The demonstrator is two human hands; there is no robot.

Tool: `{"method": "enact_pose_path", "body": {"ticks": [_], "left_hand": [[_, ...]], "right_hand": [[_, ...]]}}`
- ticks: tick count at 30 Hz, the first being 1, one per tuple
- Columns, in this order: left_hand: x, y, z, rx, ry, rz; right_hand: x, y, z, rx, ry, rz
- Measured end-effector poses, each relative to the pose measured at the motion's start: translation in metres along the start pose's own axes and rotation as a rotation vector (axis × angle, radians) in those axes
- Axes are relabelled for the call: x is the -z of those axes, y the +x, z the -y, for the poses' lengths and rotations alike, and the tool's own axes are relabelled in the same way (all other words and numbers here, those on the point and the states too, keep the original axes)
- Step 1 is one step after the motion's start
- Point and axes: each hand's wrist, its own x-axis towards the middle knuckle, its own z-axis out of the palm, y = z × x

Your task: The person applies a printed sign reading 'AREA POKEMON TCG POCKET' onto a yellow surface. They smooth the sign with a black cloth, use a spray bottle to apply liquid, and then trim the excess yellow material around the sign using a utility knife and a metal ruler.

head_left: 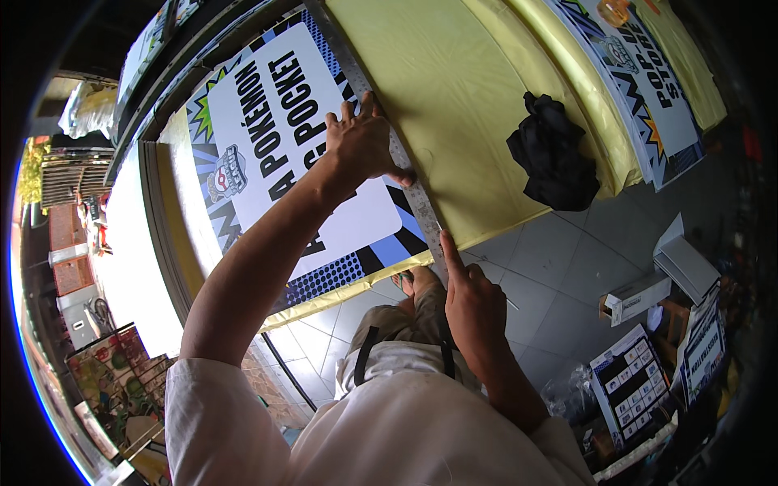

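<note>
A long metal ruler (417, 202) lies along the right edge of a printed sign board (356, 219) with black letters, a white panel and a blue, dotted border. My left hand (356, 146) presses down on the ruler, its fingers spread and its thumb apart. Near the ruler's near end, my right hand (476, 308) is closed with the index finger stretched forward. A thin bright tip shows ahead of that finger, beside the ruler; the rest of this slim pointed tool is hidden by the hand. Under the board and to its right spreads a yellow covering (454, 105).
A crumpled black cloth (555, 150) rests on the yellow covering. More printed boards (640, 89) are stacked at the far right. White boards (134, 267) stand at the left. An open white box (640, 298) and a leaning panel (628, 389) are on the tiled floor (551, 251).
</note>
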Motion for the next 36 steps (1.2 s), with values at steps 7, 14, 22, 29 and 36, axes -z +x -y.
{"method": "enact_pose_path", "body": {"ticks": [7,14,22,29,36], "left_hand": [[-0.001,0.000,0.001,-0.029,-0.015,-0.043],[-0.011,-0.003,0.005,-0.073,-0.024,-0.121],[-0.016,-0.006,0.004,-0.055,0.054,-0.165],[-0.035,-0.028,0.006,-0.218,-0.047,-0.297],[-0.026,-0.035,0.002,-0.216,-0.008,-0.202]], "right_hand": [[-0.006,-0.016,-0.006,-0.005,-0.020,-0.034],[-0.003,-0.019,0.000,0.003,0.031,-0.025],[-0.008,-0.007,-0.024,0.011,0.267,-0.103],[0.012,-0.001,-0.016,-0.085,0.406,-0.258],[0.006,0.008,-0.001,-0.053,0.217,-0.060]]}}
